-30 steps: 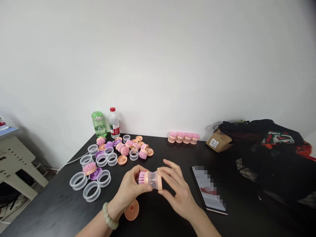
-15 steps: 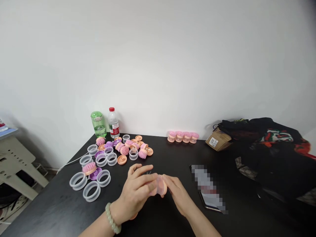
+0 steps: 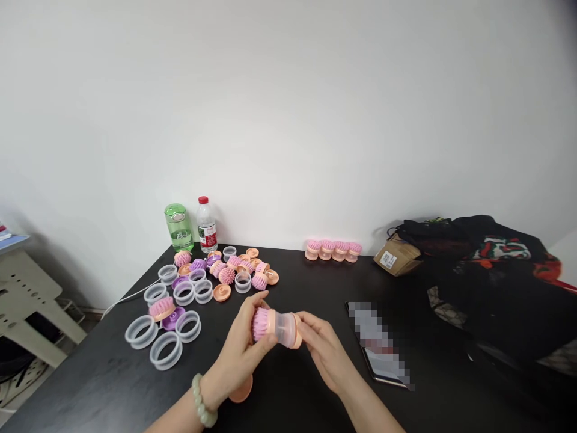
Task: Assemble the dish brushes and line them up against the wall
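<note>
Between my hands a scrub brush [image 3: 283, 329] lies on its side above the table, with pink bristles at the left, a clear middle ring and a peach cap at the right. My left hand [image 3: 243, 343] wraps round the bristle end, the thumb along its near side. At the cap end, my right hand [image 3: 322, 349] grips with its fingers and thumb. A peach disc [image 3: 242, 391] lies under my left wrist, partly hidden. Left of my hands are loose clear rings [image 3: 166, 350], a pink bristle head [image 3: 162, 308] and a purple cap [image 3: 174, 317].
Several similar brushes [image 3: 332, 250] stand in a row by the wall. A phone [image 3: 378, 349] lies to the right, near a brown paper bag [image 3: 396, 255] and dark clothing [image 3: 491, 300]. A green bottle [image 3: 179, 227] and a red-capped bottle [image 3: 207, 225] stand at the back left.
My left hand has turned and shifted from covering the brush to holding its bristle end, so bristles and ring now show. My right fingers have curled round the cap.
</note>
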Demonstrator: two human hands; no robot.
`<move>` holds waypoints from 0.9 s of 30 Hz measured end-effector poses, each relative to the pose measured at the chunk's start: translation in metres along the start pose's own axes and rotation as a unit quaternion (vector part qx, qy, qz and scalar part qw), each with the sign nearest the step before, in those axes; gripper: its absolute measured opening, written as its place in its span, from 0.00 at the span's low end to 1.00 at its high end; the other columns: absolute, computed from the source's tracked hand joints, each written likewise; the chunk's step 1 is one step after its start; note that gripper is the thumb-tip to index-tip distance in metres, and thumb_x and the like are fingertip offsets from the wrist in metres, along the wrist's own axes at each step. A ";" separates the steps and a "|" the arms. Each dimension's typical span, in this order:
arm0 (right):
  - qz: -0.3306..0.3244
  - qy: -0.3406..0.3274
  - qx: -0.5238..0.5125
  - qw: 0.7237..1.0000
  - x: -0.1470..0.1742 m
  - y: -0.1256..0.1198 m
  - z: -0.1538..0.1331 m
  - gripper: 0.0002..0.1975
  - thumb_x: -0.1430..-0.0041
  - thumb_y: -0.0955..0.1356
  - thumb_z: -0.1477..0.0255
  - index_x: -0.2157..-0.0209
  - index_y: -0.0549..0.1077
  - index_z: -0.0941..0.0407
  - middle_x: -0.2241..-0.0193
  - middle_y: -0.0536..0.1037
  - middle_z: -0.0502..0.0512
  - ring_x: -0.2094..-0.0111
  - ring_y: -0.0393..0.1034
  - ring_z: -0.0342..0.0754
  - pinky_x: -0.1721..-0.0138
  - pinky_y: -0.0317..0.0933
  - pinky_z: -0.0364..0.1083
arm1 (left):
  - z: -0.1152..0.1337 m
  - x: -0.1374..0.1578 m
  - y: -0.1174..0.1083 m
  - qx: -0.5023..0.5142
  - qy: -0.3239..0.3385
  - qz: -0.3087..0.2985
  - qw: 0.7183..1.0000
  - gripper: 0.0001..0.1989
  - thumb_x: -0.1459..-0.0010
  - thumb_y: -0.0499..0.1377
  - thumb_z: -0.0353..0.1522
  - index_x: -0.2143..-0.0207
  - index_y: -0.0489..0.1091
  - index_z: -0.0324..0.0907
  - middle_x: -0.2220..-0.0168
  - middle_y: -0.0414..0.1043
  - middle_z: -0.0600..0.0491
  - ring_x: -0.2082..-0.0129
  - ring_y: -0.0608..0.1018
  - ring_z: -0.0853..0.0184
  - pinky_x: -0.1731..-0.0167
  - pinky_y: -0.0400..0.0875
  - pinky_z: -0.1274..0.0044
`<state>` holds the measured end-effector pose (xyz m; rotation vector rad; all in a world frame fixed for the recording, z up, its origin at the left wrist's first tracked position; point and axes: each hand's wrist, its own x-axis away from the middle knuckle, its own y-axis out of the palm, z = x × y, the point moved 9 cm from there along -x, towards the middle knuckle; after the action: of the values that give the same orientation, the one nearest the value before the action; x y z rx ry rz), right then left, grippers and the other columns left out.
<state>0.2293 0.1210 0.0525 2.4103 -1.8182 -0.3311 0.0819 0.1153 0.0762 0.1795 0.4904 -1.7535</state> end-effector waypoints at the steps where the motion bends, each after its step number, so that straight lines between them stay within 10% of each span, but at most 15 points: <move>1: -0.013 -0.014 0.013 1.000 0.000 0.002 -0.004 0.19 0.42 0.72 0.55 0.70 0.74 0.58 0.74 0.71 0.49 0.70 0.64 0.45 0.64 0.59 0.44 | -0.003 -0.001 -0.001 0.026 -0.026 0.008 0.999 0.27 0.40 0.60 0.47 0.42 0.62 0.46 0.56 0.68 0.49 0.58 0.72 0.60 0.56 0.69 0.68; 16: 0.089 -0.103 0.156 0.978 -0.003 -0.028 -0.010 0.17 0.44 0.72 0.63 0.55 0.71 0.53 0.61 0.75 0.55 0.59 0.74 0.53 0.55 0.69 0.52 | -0.021 -0.009 -0.022 0.361 -0.123 0.118 0.917 0.16 0.48 0.69 0.40 0.61 0.71 0.42 0.68 0.68 0.56 0.70 0.69 0.72 0.71 0.67 0.80; 21: 0.084 -0.109 0.416 0.899 -0.012 -0.017 0.013 0.19 0.49 0.71 0.74 0.53 0.76 0.52 0.62 0.74 0.54 0.59 0.73 0.53 0.53 0.70 0.53 | -0.032 -0.014 -0.069 0.421 -0.109 0.254 0.864 0.18 0.53 0.72 0.38 0.63 0.72 0.42 0.64 0.74 0.55 0.65 0.75 0.69 0.66 0.72 0.79; 27: 0.008 -0.188 0.542 0.819 -0.027 0.036 0.025 0.31 0.50 0.72 0.80 0.43 0.71 0.53 0.56 0.73 0.60 0.53 0.69 0.61 0.51 0.70 0.60 | -0.040 -0.016 -0.081 0.430 -0.101 0.277 0.854 0.17 0.52 0.71 0.39 0.67 0.70 0.41 0.70 0.73 0.58 0.71 0.75 0.73 0.69 0.70 0.80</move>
<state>0.1830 0.1378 0.0391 3.1473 -2.7263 0.4142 0.0020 0.1603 0.0646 0.6873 -0.5039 -1.2783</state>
